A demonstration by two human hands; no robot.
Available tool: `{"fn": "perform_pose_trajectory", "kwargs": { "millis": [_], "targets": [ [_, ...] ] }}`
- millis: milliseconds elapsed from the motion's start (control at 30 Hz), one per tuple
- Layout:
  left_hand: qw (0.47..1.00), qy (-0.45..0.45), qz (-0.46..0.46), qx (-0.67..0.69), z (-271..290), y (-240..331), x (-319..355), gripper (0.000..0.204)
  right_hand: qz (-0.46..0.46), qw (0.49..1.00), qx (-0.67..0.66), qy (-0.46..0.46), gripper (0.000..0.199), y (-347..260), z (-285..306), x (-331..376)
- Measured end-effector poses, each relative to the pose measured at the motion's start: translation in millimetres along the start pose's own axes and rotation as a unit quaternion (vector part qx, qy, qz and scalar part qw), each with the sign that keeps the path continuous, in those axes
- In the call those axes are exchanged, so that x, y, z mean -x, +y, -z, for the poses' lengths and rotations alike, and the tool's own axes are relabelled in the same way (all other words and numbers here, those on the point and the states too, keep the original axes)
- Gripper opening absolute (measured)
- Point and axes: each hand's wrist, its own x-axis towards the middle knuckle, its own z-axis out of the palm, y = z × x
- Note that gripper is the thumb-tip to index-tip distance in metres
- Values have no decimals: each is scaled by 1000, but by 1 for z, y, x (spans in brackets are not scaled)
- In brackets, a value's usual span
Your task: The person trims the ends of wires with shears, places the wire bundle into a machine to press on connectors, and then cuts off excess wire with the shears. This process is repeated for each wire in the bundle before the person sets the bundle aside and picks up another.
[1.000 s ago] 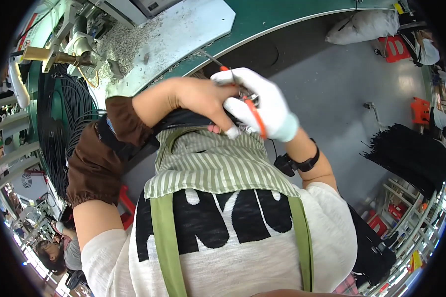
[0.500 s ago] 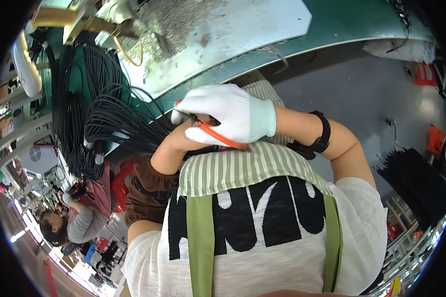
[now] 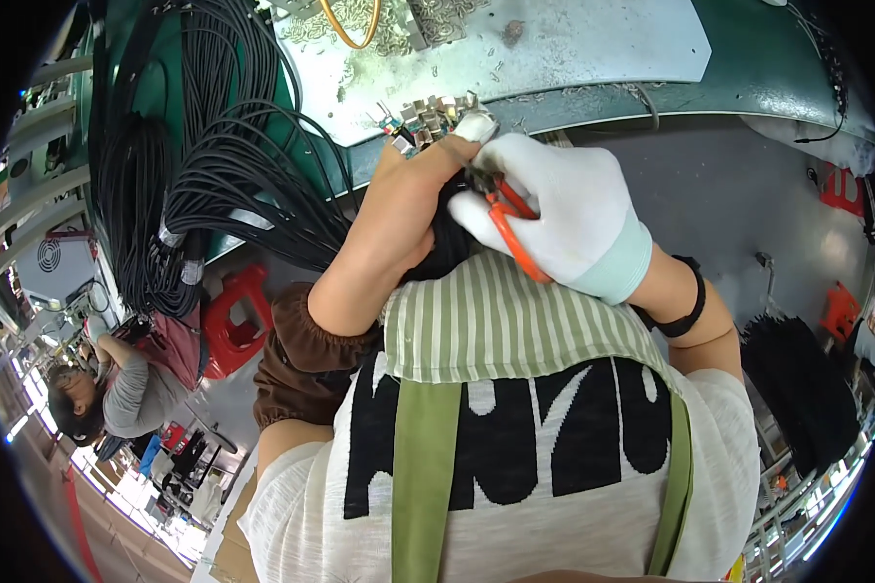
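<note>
Right hand (image 3: 554,214), white-gloved, is closed around orange-handled snips (image 3: 507,225), held at chest height just below the green bench edge (image 3: 593,102). Left hand (image 3: 436,165), bare, is pinched shut on a cluster of small metal connectors (image 3: 428,119) at the ends of a dark cable bundle (bundle mostly hidden between the hands). Black cables (image 3: 214,175) hang off the bench to the left, above a red stool (image 3: 231,316).

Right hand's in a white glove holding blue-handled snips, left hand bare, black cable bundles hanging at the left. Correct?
Not quite: in the head view the snips have orange handles, not blue. The rest stands: right hand in a white glove, left hand bare, black cable bundles hanging at the left.
</note>
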Motion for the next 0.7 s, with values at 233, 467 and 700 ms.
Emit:
{"fn": "perform_pose_trajectory", "kwargs": {
  "millis": [233, 467, 700],
  "targets": [
    [977, -162, -10, -136, 13, 15, 8, 15, -271, 874, -402, -31, 21, 7, 34, -7],
    [971, -118, -149, -144, -15, 6, 24, 23, -284, 836, -468, -34, 22, 2, 44, -1],
    [881, -63, -353, -309, -32, -3, 21, 30, -291, 656, -684, -132, 29, 27, 59, 10]
  ]
}}
